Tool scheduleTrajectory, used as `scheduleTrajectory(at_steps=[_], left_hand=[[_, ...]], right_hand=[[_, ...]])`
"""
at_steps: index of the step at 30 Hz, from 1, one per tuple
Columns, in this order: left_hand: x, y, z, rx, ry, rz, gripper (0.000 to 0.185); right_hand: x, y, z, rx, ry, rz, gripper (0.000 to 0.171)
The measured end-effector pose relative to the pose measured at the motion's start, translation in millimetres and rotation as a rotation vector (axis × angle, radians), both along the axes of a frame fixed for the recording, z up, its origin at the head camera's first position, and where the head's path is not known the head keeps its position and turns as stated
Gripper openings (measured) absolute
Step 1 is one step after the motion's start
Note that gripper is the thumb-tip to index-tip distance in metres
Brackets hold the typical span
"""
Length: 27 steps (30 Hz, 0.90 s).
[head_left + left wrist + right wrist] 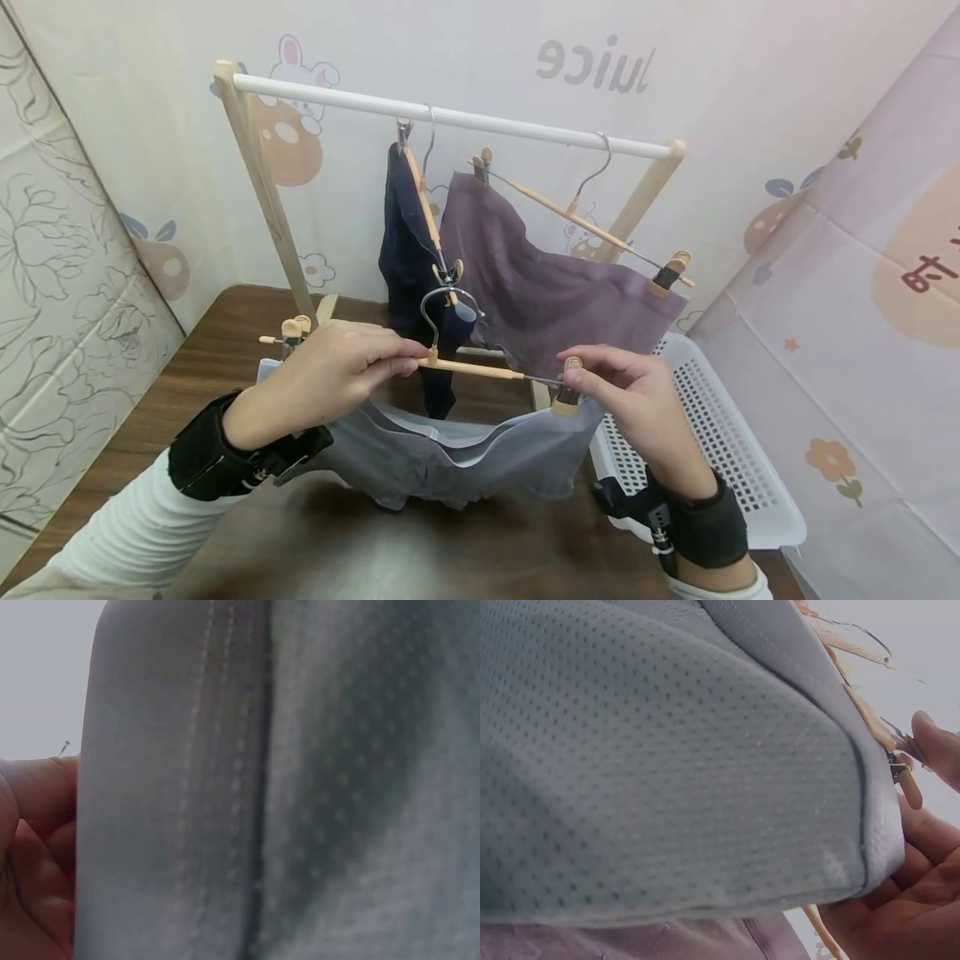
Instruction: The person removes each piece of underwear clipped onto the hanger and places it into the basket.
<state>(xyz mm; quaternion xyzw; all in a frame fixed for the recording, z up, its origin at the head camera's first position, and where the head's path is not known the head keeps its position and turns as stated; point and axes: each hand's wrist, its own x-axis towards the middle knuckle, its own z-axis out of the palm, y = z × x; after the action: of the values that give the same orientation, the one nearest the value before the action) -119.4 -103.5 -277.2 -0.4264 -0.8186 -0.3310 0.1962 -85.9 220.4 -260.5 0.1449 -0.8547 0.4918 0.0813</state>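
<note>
One grey garment (465,467) hangs by its waistband from a clip hanger (483,369), held up over the table (217,358), nearer the near edge than the rack (337,98) is. Its cloth (finely dotted in the right wrist view) looks light, soft and limp, likely to sag and swing between the clips; the slim bar seems stiff and perhaps smooth enough to turn in a loose pinch. The bar beside the hook (422,312) and the clips look the soundest holds. The left hand (330,375) pinches the bar at the hook's foot; the right hand (637,400) pinches the right clip (567,398), how hard cannot be told.

The left clip (294,329) is partly covered by the left hand, and the left wrist view is mostly blurred cloth. Whether the hem touches the table is unclear.

Beyond, a navy garment (408,233) and a mauve garment (555,283) hang from the rack, towards the table's far edge. At its right edge, the white basket (776,525) is partly blocked by the right hand.
</note>
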Motion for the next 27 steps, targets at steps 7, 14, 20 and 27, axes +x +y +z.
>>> scheduleTrajectory(at_steps=[7,14,20,27], left_hand=[[-1.7,4,0.7,0.006,0.036,-0.003,0.017],[-0.8,6,0.7,0.004,0.02,-0.001,0.018],[-0.1,8,-1.2,-0.009,0.02,0.002,0.018],[-0.5,9,-2.7,0.004,0.088,0.0,0.018]], right_hand=[[0.8,2,-0.1,0.003,0.068,-0.002,0.018],[2.1,2,-3.2,-0.031,0.12,0.004,0.019],[2.6,1,-8.2,-0.108,0.188,0.009,0.016],[-0.4,1,-10.4,-0.186,0.213,0.026,0.016]])
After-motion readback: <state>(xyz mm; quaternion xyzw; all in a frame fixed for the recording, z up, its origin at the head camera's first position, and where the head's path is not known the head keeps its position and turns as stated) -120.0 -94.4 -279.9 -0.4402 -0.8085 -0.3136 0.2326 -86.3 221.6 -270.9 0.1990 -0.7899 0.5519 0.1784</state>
